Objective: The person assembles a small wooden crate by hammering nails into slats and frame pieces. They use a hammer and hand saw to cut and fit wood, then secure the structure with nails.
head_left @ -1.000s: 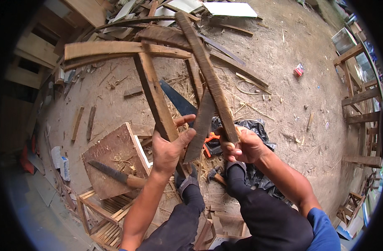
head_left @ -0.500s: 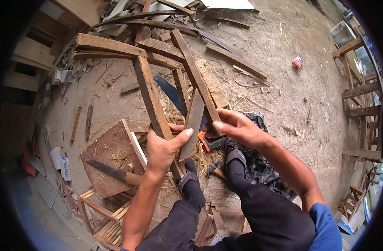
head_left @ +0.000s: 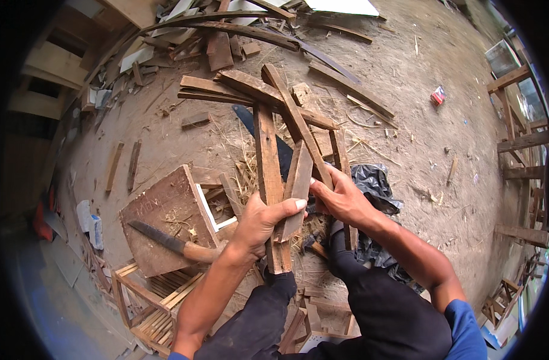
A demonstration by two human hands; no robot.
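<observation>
Above my feet hangs a wooden frame of rough brown battens. My left hand closes round its near leg, the thumb pressing on a short wooden piece with a slanted end. A long batten leans across the frame's crossbar, and my right hand grips its lower end beside the short piece. Another frame leg stands past my right hand. Behind the frame, a handsaw with a dark blue blade lies on the ground, its handle hidden.
A large knife with a wooden handle rests on a brown board at left, near a slatted wooden stool. A black plastic bag lies to the right. Scrap wood is piled at the back; wooden racks line the right.
The wooden frame has turned and swung to the right and nearer to me, its crossbar now lower in view. Both hands keep their hold. The saw's orange handle is now covered.
</observation>
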